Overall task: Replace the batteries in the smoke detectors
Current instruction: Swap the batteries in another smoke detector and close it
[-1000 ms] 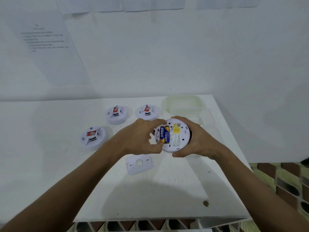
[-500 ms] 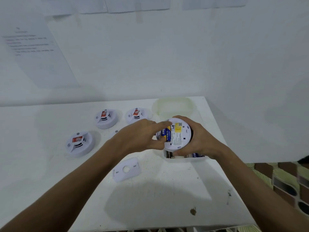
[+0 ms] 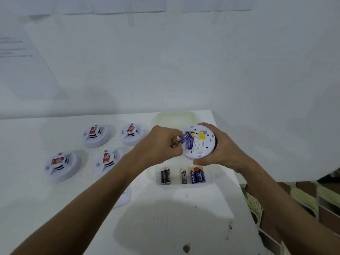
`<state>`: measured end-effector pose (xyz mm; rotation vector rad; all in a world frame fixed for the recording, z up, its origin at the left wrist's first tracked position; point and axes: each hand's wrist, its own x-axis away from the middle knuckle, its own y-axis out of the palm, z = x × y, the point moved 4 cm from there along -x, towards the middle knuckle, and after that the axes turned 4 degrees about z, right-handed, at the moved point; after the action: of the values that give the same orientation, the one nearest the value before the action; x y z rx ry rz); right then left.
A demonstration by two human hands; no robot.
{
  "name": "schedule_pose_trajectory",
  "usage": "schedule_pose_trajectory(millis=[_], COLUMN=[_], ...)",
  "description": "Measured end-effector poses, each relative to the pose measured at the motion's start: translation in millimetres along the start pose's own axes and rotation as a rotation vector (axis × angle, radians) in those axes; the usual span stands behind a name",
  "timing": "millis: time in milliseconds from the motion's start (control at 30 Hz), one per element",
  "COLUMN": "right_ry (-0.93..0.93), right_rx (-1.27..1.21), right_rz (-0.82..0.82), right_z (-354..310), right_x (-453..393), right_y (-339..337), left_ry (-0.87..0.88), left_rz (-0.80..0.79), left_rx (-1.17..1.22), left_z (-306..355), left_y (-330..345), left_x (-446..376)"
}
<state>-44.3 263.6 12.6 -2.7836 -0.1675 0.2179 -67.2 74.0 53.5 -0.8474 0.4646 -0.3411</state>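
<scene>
Your right hand point(image 3: 223, 150) grips the upturned smoke detector point(image 3: 199, 142) above the counter point(image 3: 165, 218). Your left hand point(image 3: 161, 144) pinches a blue battery point(image 3: 184, 138), tilted across the bay, its long axis toward the left hand.

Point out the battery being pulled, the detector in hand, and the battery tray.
blue battery point(image 3: 184, 138), head view, on its tilted wrapper.
held smoke detector point(image 3: 202, 144), head view, on its labelled back.
battery tray point(image 3: 152, 176), head view, on its left rim.
</scene>
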Motion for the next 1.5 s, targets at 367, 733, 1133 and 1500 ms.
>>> schedule_pose_trajectory(millis=[367,733,1133,1500], right_ry=[0.023,0.039,-0.007,-0.067], right_rx=[0.025,0.014,-0.006,-0.041], right_rz=[0.069,0.071,-0.005,-0.020], right_z=[14.0,24.5,11.5,2.4], right_x=[1.0,12.4,17.2,19.5], right_y=[-44.5,-41.7,-29.9,-17.8], left_ry=[-0.217,-0.187,-0.026,-0.028], left_rz=[-0.034,-0.277,-0.171,-0.186], left_rx=[-0.103,-0.248,0.186,0.169], left_z=[-46.6,-54.9,11.6,21.1], left_y=[14.1,65.8,20.8,19.7], left_x=[-53.8,-71.8,-31.5,-15.6])
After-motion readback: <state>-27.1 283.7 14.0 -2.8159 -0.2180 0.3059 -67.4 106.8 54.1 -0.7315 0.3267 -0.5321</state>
